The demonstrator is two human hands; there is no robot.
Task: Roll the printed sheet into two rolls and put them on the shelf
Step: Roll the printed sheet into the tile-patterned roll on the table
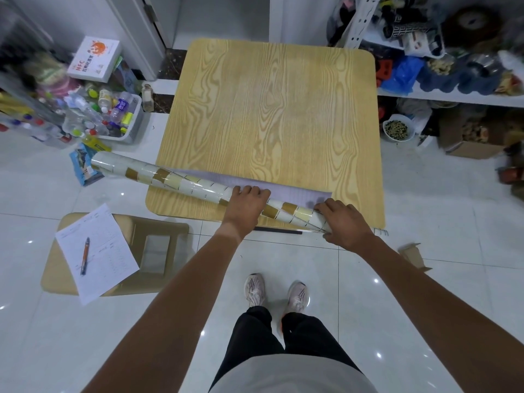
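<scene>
The printed sheet [198, 182] is almost all rolled up into a long roll. It lies slanted across the near edge of the tabletop [269, 109], and its left end sticks out past the edge. A little flat strip with a pale purple back is still left to roll.

The left hand [245, 205] lies on top of the middle of the roll, with the fingers bent over it and pressing down. The right hand [344, 222] wraps around the right end, thumb below and fingers on top.

The sheet looks light, thin and shiny, so it may be slippery and may want to spring open. It could dent if squeezed hard. It is best held with both hands spread apart, gently. The shelf [453, 95] is at the right, full of stuff.
</scene>
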